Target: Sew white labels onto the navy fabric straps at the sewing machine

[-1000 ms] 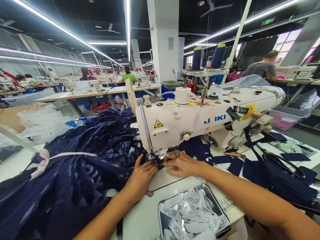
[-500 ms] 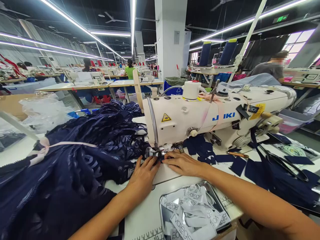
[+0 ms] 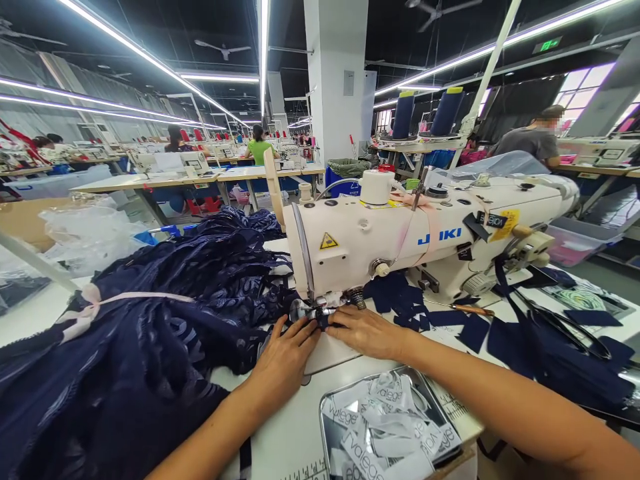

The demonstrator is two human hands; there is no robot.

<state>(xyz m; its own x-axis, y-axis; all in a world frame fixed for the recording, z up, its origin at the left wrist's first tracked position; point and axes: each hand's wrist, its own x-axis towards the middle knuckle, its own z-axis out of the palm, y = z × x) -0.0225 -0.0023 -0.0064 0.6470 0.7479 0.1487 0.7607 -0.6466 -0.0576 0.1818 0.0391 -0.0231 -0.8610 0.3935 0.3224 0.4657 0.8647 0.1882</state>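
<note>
Navy fabric [image 3: 323,321] between two palm-down hands [image 3: 286,360] [image 3: 369,335]

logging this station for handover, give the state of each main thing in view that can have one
left hand, fingers extended, at the dark fabric piece
right hand, fingers bent, at the same piece; grip unclear
white JUKI sewing machine, upright; running or stopped, cannot tell
navy patterned fabric pile, heaped and rumpled
pale pink fabric strip, knotted
shallow rectangular metal tray, open, filled with white printed labels
two navy thread cones, upright
</note>
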